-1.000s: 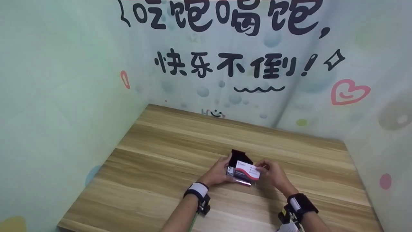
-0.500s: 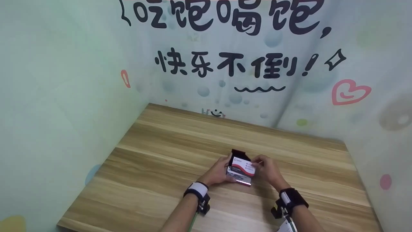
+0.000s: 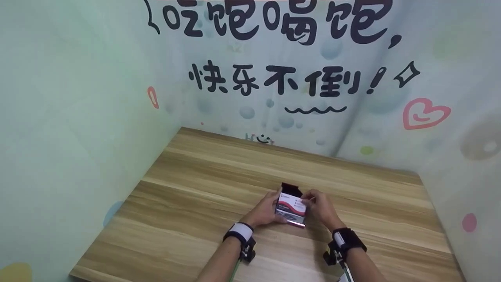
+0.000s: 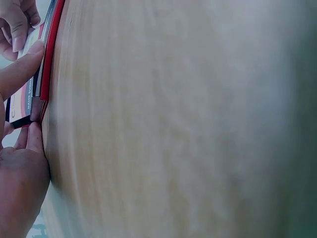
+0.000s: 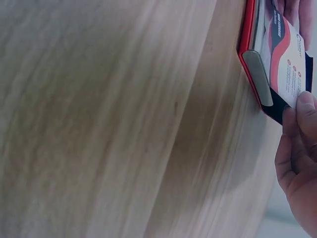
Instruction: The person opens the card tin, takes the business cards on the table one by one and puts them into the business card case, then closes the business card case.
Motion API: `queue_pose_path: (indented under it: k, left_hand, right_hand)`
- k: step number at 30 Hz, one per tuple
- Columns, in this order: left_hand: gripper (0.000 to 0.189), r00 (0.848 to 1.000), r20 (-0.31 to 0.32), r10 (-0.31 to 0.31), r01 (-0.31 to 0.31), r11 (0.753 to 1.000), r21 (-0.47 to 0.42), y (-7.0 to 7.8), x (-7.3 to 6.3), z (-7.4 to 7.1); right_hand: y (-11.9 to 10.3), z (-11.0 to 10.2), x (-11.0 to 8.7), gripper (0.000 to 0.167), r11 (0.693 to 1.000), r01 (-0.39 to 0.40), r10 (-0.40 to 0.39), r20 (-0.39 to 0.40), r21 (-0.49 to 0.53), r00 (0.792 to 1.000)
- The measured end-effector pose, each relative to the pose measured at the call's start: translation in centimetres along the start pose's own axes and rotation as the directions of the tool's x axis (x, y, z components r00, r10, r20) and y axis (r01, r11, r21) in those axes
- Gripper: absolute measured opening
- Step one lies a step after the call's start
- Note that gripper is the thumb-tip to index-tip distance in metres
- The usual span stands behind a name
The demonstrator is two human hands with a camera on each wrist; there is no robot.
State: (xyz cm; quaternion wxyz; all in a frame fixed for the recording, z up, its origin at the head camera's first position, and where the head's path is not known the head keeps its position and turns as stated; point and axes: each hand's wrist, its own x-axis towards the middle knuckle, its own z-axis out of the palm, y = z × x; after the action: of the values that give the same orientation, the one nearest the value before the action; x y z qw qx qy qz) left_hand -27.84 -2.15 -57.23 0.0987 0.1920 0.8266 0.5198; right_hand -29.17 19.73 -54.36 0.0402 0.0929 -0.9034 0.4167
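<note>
My left hand grips a card case by its left side, with its black flap standing up at the back. Red edging shows on the case in the left wrist view, where my left thumb lies over its front edge. A business card, white with a red and dark wave, lies at a slant in the case. Between thumb and finger, my right hand pinches the card's right end. In the right wrist view the card overlaps the case's silvery inner rim; how deep it sits is hard to tell.
A wood-grain table lies under both hands. Printed wall panels border it at the back and both sides. Each wrist wears a black strap with a small camera, and a thin cable runs along the left forearm.
My right hand has moved left with the business card, bringing it from the right of the case into it. My left hand and the case have hardly moved.
</note>
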Motion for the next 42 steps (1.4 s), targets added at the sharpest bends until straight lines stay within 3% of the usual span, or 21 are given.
queue_pose_path:
  k: [8, 24, 29, 35, 40, 42]
  left_hand:
    - [0.113, 1.0, -0.004, 0.01, -0.009, 0.999, 0.04, 0.1, 0.0, 0.1]
    - [0.112, 0.999, 0.005, 0.049, -0.049, 0.999, -0.006, -0.1, 0.1, 0.1]
    - [0.112, 0.999, 0.015, 0.04, -0.039, 0.998, -0.041, -0.2, 0.1, 0.1]
    - [0.112, 1.0, 0.01, 0.019, -0.019, 1.0, -0.018, -0.2, 0.0, 0.1]
    - [0.112, 1.0, 0.003, 0.03, -0.03, 1.0, 0.004, -0.1, 0.1, 0.1]
    - [0.112, 0.999, 0.01, 0.045, -0.045, 0.998, -0.032, -0.1, 0.1, 0.1]
  right_hand:
    - [0.1, 0.1, -0.2, 0.008, 1.0, -0.006, 0.006, 0.025, -0.003, 1.0]
    - [1.0, 0.1, -1.7, 0.004, 0.991, 0.132, -0.128, 0.101, -0.03, 0.987]
    - [0.9, 0.1, -2.0, 0.006, 0.983, 0.171, -0.163, 0.113, -0.067, 0.98]
    - [0.8, 0.2, -2.4, 0.008, 0.971, 0.181, -0.164, 0.115, -0.156, 0.98]
    - [0.8, 0.2, -2.8, 0.01, 0.956, 0.217, -0.198, 0.112, -0.198, 0.974]
    - [0.8, -0.1, -3.0, 0.012, 0.948, 0.247, -0.226, 0.124, -0.2, 0.966]
